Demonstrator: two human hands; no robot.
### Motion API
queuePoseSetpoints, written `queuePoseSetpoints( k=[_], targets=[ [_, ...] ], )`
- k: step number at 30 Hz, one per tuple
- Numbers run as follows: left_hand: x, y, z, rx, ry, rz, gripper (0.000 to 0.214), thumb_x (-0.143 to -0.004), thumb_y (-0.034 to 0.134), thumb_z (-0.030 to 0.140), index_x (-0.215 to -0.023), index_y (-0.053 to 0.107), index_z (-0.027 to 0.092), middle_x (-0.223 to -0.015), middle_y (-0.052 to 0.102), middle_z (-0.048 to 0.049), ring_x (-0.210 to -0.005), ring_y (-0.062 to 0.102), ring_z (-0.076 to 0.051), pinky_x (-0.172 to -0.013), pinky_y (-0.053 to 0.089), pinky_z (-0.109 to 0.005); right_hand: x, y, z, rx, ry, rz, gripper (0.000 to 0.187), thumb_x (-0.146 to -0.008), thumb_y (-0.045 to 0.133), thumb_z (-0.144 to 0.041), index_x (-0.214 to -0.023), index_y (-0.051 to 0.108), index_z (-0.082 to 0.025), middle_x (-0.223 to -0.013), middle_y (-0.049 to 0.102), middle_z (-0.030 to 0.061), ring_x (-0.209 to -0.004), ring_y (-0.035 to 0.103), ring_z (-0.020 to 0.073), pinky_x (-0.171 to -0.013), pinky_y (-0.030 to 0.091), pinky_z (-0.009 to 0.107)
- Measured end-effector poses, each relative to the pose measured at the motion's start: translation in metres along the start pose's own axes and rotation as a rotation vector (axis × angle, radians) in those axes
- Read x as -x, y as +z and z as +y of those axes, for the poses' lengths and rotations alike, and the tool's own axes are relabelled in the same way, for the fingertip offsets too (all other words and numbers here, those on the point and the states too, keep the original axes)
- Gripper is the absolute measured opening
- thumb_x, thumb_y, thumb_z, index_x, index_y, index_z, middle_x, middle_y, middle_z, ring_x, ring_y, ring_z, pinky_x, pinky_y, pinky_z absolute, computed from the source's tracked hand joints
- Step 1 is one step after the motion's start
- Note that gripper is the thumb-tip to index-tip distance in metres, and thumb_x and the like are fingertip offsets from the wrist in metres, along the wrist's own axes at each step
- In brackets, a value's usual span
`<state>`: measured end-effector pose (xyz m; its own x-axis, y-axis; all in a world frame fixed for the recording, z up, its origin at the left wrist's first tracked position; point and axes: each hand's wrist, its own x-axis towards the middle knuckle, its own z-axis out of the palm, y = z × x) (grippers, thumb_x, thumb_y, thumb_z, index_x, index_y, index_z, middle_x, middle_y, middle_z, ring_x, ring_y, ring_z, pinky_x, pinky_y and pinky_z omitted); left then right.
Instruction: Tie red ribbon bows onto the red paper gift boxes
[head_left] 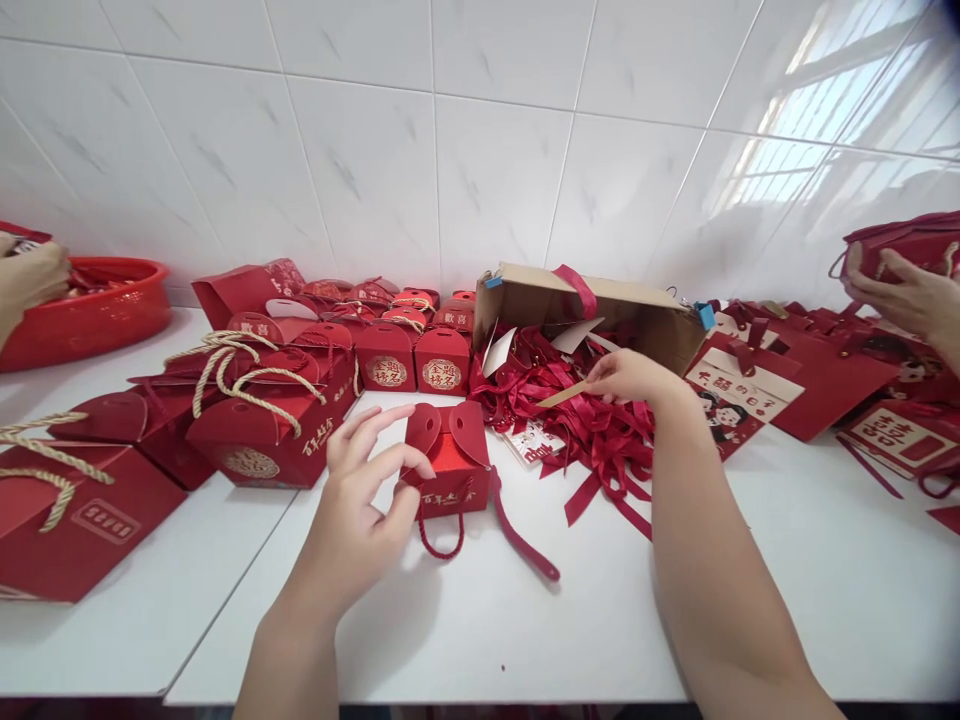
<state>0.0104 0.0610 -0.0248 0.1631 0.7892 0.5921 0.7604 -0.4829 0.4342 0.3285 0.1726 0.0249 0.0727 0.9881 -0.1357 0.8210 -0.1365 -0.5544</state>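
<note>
A small red gift box [448, 460] with two rounded top flaps stands on the white table [480, 630] in front of me. My left hand [360, 510] grips its left side, thumb against the front. A red strap [521, 535] trails from the box toward me. My right hand [626, 378] reaches into the heap of red ribbons [592, 430] and pinches a thin tan strip [564, 395].
A tipped cardboard box [600, 305] spills the ribbons. Rows of small red boxes [409, 350] and larger rope-handled boxes [262, 420] fill the left. Flat red bags [810, 375] lie right. Other people's hands [900, 295] hold a red bag at right, and one hand [30, 280] is by a red basin [97, 305].
</note>
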Motion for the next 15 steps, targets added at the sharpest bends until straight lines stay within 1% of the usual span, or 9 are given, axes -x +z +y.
queuePoseSetpoints(
  k=[3,5,6,8,10,12,13,15],
  targets=[
    [-0.001,0.000,-0.001,0.003,-0.004,0.000,0.021,-0.077,0.046,0.010,-0.076,0.062,0.024,-0.130,0.053,-0.0049,-0.127,0.038,-0.029,-0.105,0.034,-0.058,-0.012,0.011,0.010,0.076,0.068,-0.071,0.024,-0.061,0.078,-0.031,-0.058,0.058,-0.018,-0.052,0.056,-0.0007,-0.047,0.054,0.0132,-0.048,0.045,0.025],
    [0.000,-0.001,-0.002,0.004,-0.003,0.006,0.021,-0.077,0.046,0.010,-0.077,0.062,0.024,-0.130,0.053,-0.0046,-0.127,0.038,-0.029,-0.105,0.034,-0.057,-0.010,0.012,0.008,0.099,0.064,-0.078,0.025,-0.061,0.077,-0.033,-0.055,0.058,-0.018,-0.050,0.055,-0.0013,-0.046,0.052,0.0124,-0.047,0.043,0.025],
    [0.000,-0.001,-0.002,0.007,-0.005,0.011,0.021,-0.077,0.046,0.010,-0.077,0.062,0.024,-0.130,0.053,-0.0044,-0.127,0.038,-0.029,-0.105,0.035,-0.056,-0.006,0.009,0.004,0.108,0.050,-0.056,0.025,-0.063,0.076,-0.034,-0.055,0.058,-0.018,-0.051,0.055,-0.0012,-0.047,0.051,0.0122,-0.047,0.042,0.024],
    [0.000,-0.002,-0.002,0.014,-0.011,0.017,0.021,-0.077,0.046,0.010,-0.078,0.062,0.024,-0.131,0.052,-0.0038,-0.127,0.038,-0.029,-0.105,0.035,-0.054,0.007,0.000,-0.007,0.118,0.011,0.030,0.023,-0.068,0.070,-0.036,-0.057,0.061,-0.019,-0.054,0.055,-0.0008,-0.050,0.050,0.0121,-0.048,0.040,0.024],
    [0.001,-0.003,-0.002,0.024,-0.016,0.025,0.021,-0.078,0.046,0.010,-0.079,0.061,0.025,-0.132,0.052,-0.0032,-0.128,0.038,-0.028,-0.105,0.035,-0.053,0.024,-0.011,-0.018,0.105,-0.044,0.164,0.023,-0.073,0.064,-0.041,-0.066,0.065,-0.020,-0.058,0.057,-0.0003,-0.053,0.050,0.0125,-0.049,0.038,0.024],
    [0.001,-0.004,-0.001,0.031,-0.015,0.036,0.020,-0.079,0.047,0.011,-0.082,0.061,0.025,-0.132,0.052,-0.0029,-0.128,0.038,-0.028,-0.105,0.035,-0.052,0.041,-0.021,-0.026,0.063,-0.107,0.299,0.026,-0.076,0.060,-0.044,-0.075,0.070,-0.020,-0.058,0.057,0.0001,-0.051,0.048,0.0129,-0.047,0.036,0.025],
    [0.001,-0.004,-0.001,0.033,-0.016,0.043,0.020,-0.079,0.047,0.012,-0.085,0.060,0.025,-0.131,0.052,-0.0030,-0.128,0.038,-0.027,-0.105,0.034,-0.052,0.048,-0.024,-0.030,0.043,-0.117,0.355,0.027,-0.077,0.059,-0.044,-0.078,0.072,-0.021,-0.055,0.055,0.0000,-0.048,0.046,0.0129,-0.046,0.035,0.026],
    [0.000,-0.005,0.000,0.034,-0.017,0.056,0.021,-0.080,0.047,0.012,-0.090,0.059,0.026,-0.130,0.053,-0.0034,-0.126,0.040,-0.027,-0.105,0.034,-0.052,0.059,-0.027,-0.034,0.012,-0.090,0.452,0.027,-0.077,0.059,-0.042,-0.083,0.075,-0.021,-0.050,0.053,-0.0003,-0.045,0.043,0.0129,-0.046,0.035,0.027]
  ],
)
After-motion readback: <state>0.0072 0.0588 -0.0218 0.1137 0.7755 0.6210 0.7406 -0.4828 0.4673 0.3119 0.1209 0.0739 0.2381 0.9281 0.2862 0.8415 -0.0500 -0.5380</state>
